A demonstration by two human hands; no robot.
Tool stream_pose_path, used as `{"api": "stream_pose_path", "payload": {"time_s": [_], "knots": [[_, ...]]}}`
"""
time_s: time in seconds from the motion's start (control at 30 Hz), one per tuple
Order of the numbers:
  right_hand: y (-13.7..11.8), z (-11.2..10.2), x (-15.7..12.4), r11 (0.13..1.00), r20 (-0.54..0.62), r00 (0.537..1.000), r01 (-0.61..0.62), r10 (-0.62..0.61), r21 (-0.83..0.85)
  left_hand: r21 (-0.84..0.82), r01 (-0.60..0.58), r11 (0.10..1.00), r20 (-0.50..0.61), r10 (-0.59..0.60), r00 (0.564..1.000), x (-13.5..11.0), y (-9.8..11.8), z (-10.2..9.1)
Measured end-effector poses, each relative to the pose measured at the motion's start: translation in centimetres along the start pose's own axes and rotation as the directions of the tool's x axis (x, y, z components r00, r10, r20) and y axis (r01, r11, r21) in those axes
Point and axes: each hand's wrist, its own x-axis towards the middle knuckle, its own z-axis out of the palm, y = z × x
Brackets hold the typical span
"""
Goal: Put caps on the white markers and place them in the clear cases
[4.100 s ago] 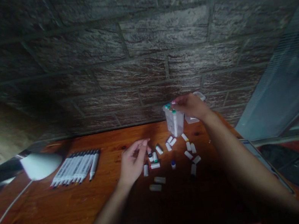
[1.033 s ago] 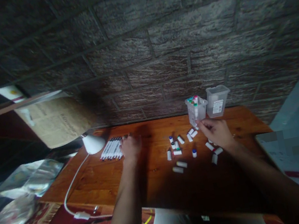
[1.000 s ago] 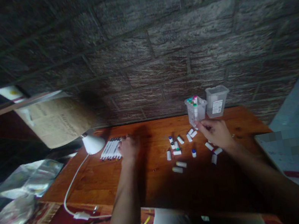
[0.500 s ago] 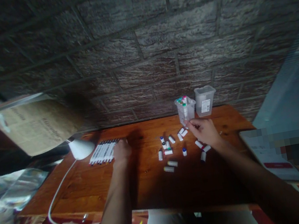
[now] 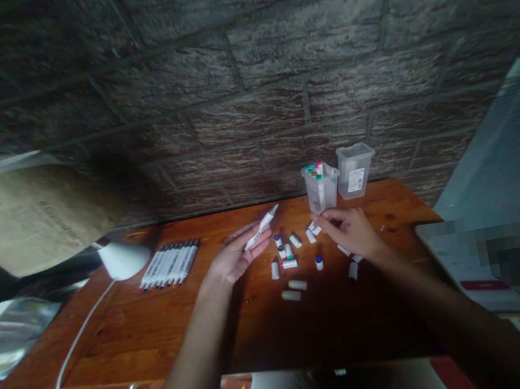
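Note:
My left hand (image 5: 240, 251) holds a white marker (image 5: 260, 228) slantwise above the table, its narrow end pointing up and right. Fingers of my right hand (image 5: 349, 229) are drawn together beside the white caps (image 5: 311, 235) near the clear cup; whatever lies between the fingertips is too small to make out. More loose caps with coloured ends, such as a blue-topped one (image 5: 319, 262) and a yellow-ended one (image 5: 292, 295), are scattered between and below my hands. On the left, several white markers (image 5: 169, 265) lie side by side in a row.
A clear plastic cup (image 5: 323, 193) with coloured-end markers stands by the wall, next to another clear container (image 5: 356, 171) with a label. A lamp with a white base (image 5: 123, 259) and paper shade stands left. A tablet (image 5: 475, 270) lies at the right edge of the wooden table (image 5: 164, 335).
My left hand has lifted a marker from the right end of the row and carried it rightward. My right hand has shifted slightly left over the caps. The view has turned a little.

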Motion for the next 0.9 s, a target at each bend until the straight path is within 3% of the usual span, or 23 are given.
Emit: {"api": "stream_pose_path", "payload": {"time_s": [0.07,0.13,0.2,0.33,0.5,0.6,0.73,0.9], "knots": [[-0.6,0.9,-0.2,0.965,0.107,0.989,-0.128,0.105,0.229,-0.076,0.037,0.996,0.038,-0.034,0.999,0.0,-0.9,0.9],[-1.4,2.0,-0.3,0.868,0.217,0.958,-0.265,0.188,0.42,-0.074,0.092,0.993,0.112,-0.084,0.99,-0.1,-1.9,1.8],[-2.1,2.9,-0.4,0.79,0.244,0.945,-0.317,0.217,0.525,-0.028,0.135,0.99,0.215,-0.126,0.969,-0.2,-2.8,2.4],[-2.9,3.4,-0.3,0.682,0.235,0.945,-0.327,0.227,0.654,0.018,0.151,0.988,0.376,-0.146,0.915,-0.6,-3.6,2.9],[-2.4,2.3,0.1,0.501,0.276,0.906,-0.409,0.32,0.762,-0.116,0.257,0.959,0.569,-0.148,0.809,-1.4,-2.4,3.0],[-2.2,1.5,0.1,0.432,0.294,0.875,-0.452,0.384,0.78,-0.179,0.251,0.951,0.592,-0.1,0.8,-2.2,-1.6,3.4],[-2.4,0.8,0.0,0.424,0.311,0.856,-0.482,0.413,0.766,-0.183,0.197,0.963,0.547,-0.066,0.834,-2.8,-1.2,3.9],[-2.6,0.8,0.0,0.49,0.307,0.878,-0.464,0.368,0.738,-0.11,0.215,0.97,0.578,-0.113,0.808,-2.0,-1.9,3.4]]}}
